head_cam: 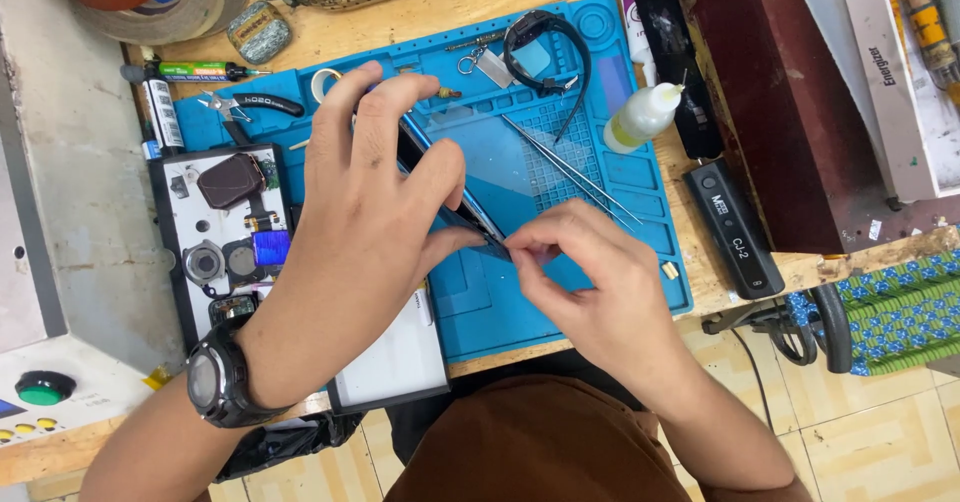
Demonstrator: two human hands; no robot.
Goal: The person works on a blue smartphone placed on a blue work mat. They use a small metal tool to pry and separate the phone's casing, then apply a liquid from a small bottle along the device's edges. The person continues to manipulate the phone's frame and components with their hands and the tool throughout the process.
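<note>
A dark smartphone (455,197) is held on edge, tilted, above the blue silicone work mat (590,262) that lies on the wooden counter (480,2). It is grasped by the left hand (370,192), whose grip is closed over its upper side, the fingers spread along the top edge and the thumb pressed against the near face. The right hand (590,282) is brought to the phone's lower corner, its grip pinched with thumb and forefinger at that corner; whether something thin is caught between the fingertips or only the edge itself is nipped cannot be told, since the spot is partly hidden. The step in hand is judged to be work at the corner seam of the phone, a peeling or prising of a thin layer there. For the next move a steady hold by the left hand would be called for, with a slow, even pull or lift from the right so that nothing is bent or torn. Fine tweezers (570,167) lie on the mat just beyond the hands, a small white squeeze bottle (640,117) lies at the mat's right edge, and a tray of small parts (225,232) is set to the left.
</note>
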